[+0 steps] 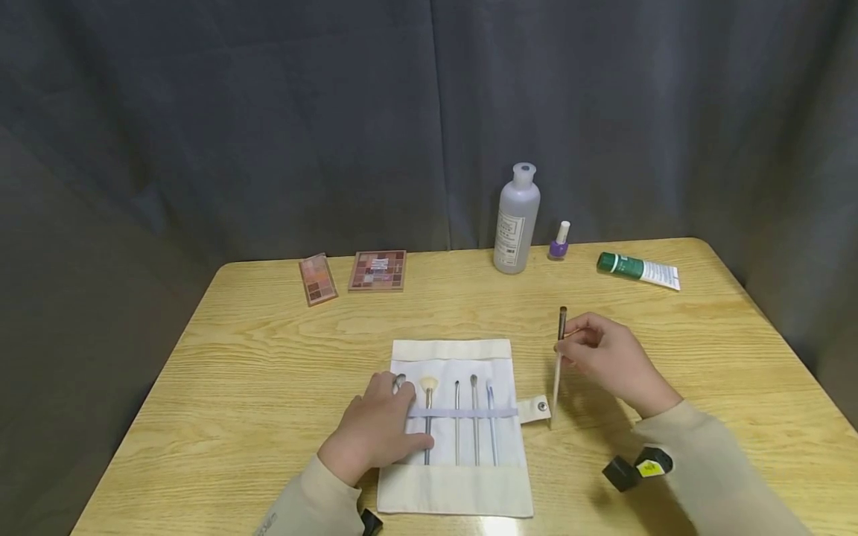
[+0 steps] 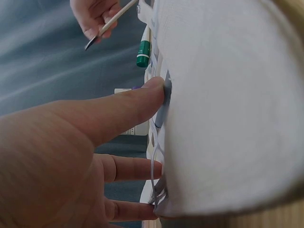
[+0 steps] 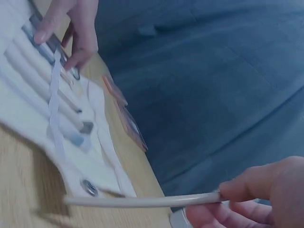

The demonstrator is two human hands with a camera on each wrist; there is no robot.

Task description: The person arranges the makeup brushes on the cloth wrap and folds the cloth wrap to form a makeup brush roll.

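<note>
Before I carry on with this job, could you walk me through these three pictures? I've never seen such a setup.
No machine is doing this: these are a person's two bare hands. The wide picture comes from a camera worn on the head, looking forward and down; the two close, tilted ones come from cameras on each wrist.

On the wooden table lies an open cloth case with brushes tucked under its strap. The left hand rests on the case's left part. The right hand holds another brush, dark end up, beside the case's snap tab. Farther back are two makeup palettes, a bottle, a small purple nail polish and a green and white tube.
</note>
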